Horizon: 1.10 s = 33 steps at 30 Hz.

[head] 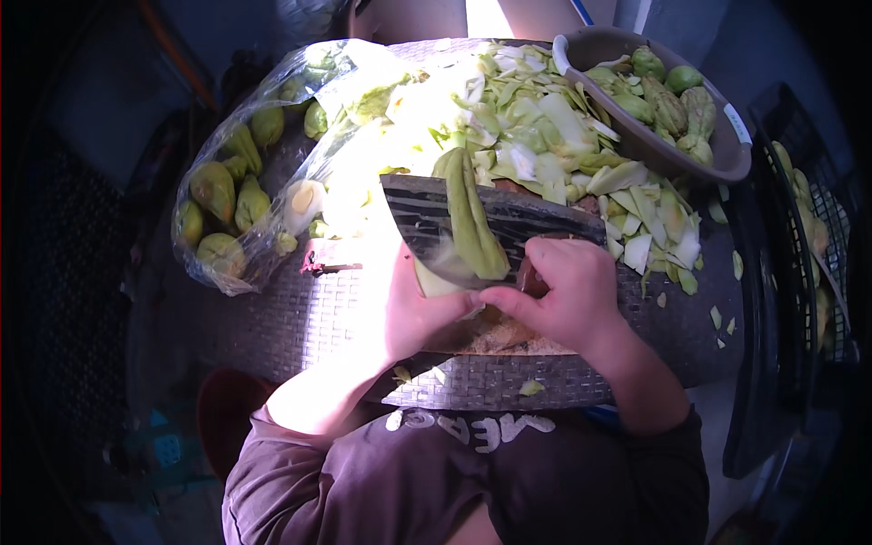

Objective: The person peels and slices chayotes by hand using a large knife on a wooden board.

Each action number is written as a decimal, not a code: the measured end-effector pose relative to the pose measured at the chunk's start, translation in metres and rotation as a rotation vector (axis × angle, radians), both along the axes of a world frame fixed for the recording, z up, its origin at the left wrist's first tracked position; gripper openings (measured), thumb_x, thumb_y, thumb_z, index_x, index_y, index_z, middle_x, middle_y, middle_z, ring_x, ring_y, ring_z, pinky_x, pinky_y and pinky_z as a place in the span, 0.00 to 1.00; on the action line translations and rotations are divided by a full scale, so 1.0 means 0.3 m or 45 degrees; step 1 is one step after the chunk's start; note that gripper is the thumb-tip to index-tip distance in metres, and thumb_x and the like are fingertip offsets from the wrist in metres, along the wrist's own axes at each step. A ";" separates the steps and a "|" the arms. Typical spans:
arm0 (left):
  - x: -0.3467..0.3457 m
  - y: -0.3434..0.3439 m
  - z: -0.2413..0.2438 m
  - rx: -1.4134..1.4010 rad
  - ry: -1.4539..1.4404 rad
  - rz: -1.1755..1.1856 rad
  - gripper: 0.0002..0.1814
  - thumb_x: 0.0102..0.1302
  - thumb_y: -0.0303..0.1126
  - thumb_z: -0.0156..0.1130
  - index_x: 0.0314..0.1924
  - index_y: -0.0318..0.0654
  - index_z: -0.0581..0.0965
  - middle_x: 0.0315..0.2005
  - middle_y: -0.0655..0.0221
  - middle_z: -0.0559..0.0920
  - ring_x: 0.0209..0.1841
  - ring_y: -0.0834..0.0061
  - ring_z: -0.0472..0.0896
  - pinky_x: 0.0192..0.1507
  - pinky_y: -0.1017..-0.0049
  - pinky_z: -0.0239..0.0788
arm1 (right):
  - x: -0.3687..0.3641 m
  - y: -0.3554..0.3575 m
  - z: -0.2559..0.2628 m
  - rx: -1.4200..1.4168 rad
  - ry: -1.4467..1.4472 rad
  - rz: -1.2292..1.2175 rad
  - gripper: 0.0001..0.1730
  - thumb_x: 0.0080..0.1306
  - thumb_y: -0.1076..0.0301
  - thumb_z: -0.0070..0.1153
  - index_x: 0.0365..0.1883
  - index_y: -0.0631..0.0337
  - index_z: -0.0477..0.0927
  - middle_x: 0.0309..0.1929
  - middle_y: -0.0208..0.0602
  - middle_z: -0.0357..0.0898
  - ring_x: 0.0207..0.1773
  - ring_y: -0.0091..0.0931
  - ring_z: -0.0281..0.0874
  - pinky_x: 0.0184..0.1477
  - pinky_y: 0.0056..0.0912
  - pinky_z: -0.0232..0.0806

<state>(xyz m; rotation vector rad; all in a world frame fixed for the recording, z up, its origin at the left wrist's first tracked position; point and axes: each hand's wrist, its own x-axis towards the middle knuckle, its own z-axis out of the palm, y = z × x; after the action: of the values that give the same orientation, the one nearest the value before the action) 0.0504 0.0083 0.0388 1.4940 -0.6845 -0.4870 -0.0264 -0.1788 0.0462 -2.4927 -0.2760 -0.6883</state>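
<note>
My right hand [569,289] is closed around the handle of a wide-bladed cleaver [422,211], whose dark blade reaches to the left, wet and streaked. On the blade lies a long green slice of chayote [470,218]. My left hand [422,306], partly washed out by sunlight, grips a pale peeled piece of chayote [436,281] under the blade's lower edge. Both thumbs meet near that edge. Beneath the hands is a worn wooden chopping board [511,337], largely covered. Behind the blade spreads a heap of chayote slices and peel [538,129].
A clear plastic bag [225,272] of whole chayotes lies left on the woven-surface table [490,381]. A brown basin [732,163] with chayotes stands at the back right. Black plastic crates [763,306] with more produce are at the far right. Scraps lie near the table's front edge.
</note>
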 end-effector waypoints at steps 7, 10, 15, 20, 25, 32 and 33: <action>-0.028 0.006 -0.023 -0.002 -0.005 -0.028 0.44 0.50 0.27 0.72 0.65 0.36 0.58 0.45 0.67 0.77 0.46 0.76 0.77 0.51 0.73 0.70 | 0.064 -0.110 0.000 0.511 0.384 -0.452 0.31 0.62 0.40 0.59 0.17 0.61 0.73 0.15 0.40 0.71 0.19 0.35 0.71 0.26 0.39 0.64; -0.058 0.010 -0.023 -0.119 -0.033 -0.081 0.40 0.51 0.29 0.71 0.63 0.35 0.62 0.45 0.66 0.76 0.47 0.76 0.76 0.49 0.75 0.70 | 0.094 -0.209 -0.014 0.501 0.295 -0.571 0.34 0.65 0.40 0.56 0.18 0.65 0.70 0.14 0.39 0.67 0.19 0.31 0.63 0.27 0.36 0.60; 0.007 0.031 -0.066 -0.249 0.575 -0.117 0.36 0.58 0.44 0.65 0.61 0.30 0.65 0.50 0.55 0.77 0.54 0.64 0.77 0.53 0.67 0.71 | 0.066 -0.179 0.010 0.570 0.385 -0.483 0.34 0.66 0.42 0.56 0.18 0.67 0.69 0.14 0.39 0.64 0.19 0.27 0.59 0.27 0.34 0.58; 0.004 0.012 -0.057 -0.466 0.758 -0.163 0.29 0.61 0.35 0.59 0.61 0.34 0.65 0.48 0.59 0.76 0.50 0.68 0.76 0.51 0.69 0.69 | 0.029 -0.107 0.016 0.518 0.379 -0.087 0.32 0.62 0.41 0.60 0.19 0.64 0.70 0.15 0.38 0.68 0.18 0.27 0.64 0.26 0.32 0.59; -0.014 0.011 -0.061 -0.668 0.783 -0.177 0.29 0.58 0.23 0.60 0.61 0.34 0.66 0.50 0.59 0.77 0.51 0.66 0.79 0.53 0.68 0.72 | -0.020 -0.012 0.024 0.113 0.054 0.330 0.31 0.55 0.38 0.64 0.17 0.56 0.69 0.15 0.32 0.69 0.19 0.33 0.70 0.26 0.34 0.63; 0.020 0.030 -0.061 -0.479 0.749 -0.105 0.34 0.57 0.28 0.62 0.64 0.33 0.63 0.53 0.55 0.76 0.54 0.63 0.78 0.57 0.66 0.71 | -0.054 0.035 0.029 -0.107 -0.049 0.418 0.30 0.52 0.36 0.63 0.17 0.53 0.67 0.16 0.30 0.68 0.20 0.32 0.71 0.27 0.34 0.63; 0.022 0.032 -0.066 -0.465 0.744 -0.088 0.35 0.57 0.28 0.62 0.65 0.32 0.62 0.54 0.55 0.76 0.55 0.63 0.78 0.58 0.65 0.70 | -0.054 0.033 0.031 -0.106 -0.045 0.435 0.30 0.52 0.36 0.63 0.17 0.53 0.67 0.17 0.30 0.68 0.20 0.31 0.71 0.27 0.34 0.63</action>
<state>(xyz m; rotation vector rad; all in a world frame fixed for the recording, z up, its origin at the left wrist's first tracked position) 0.0571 0.0179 0.0190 0.9197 -0.3357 -0.7656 -0.0426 -0.1688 0.0555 -2.4258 -0.7364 -0.5876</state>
